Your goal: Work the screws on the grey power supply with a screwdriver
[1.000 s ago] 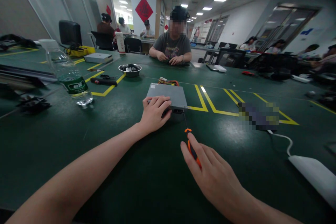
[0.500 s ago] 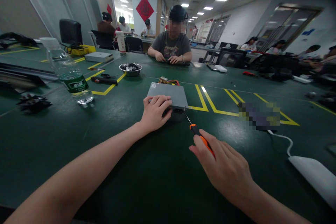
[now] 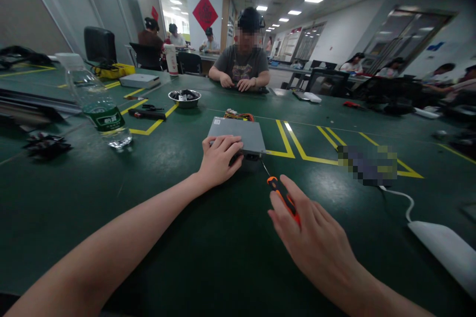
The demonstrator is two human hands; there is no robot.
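A flat grey metal box, a computer power supply point(image 3: 241, 131), lies on the green table with a bundle of coloured cables point(image 3: 238, 115) at its far side. My left hand point(image 3: 222, 158) grips its near left edge, fingers over the top and thumb at the front face. In my right hand point(image 3: 308, 220) is a screwdriver point(image 3: 281, 194) with an orange and black handle, held between thumb and fingers. Its shaft slants up to the near right corner of the power supply; whether the tip sits in a screw is too small to tell.
A water bottle point(image 3: 100, 109) stands at the left, near a black-handled tool point(image 3: 147, 114) and a metal bowl point(image 3: 185, 102) of dark parts. To the right are a blurred-out device point(image 3: 366, 164), a white cable and a white object point(image 3: 442, 242). A person point(image 3: 241, 59) sits opposite.
The screwdriver handle has rotated in my right hand, and the fingers around it have shifted and loosened slightly. My left hand and the power supply stay in place.
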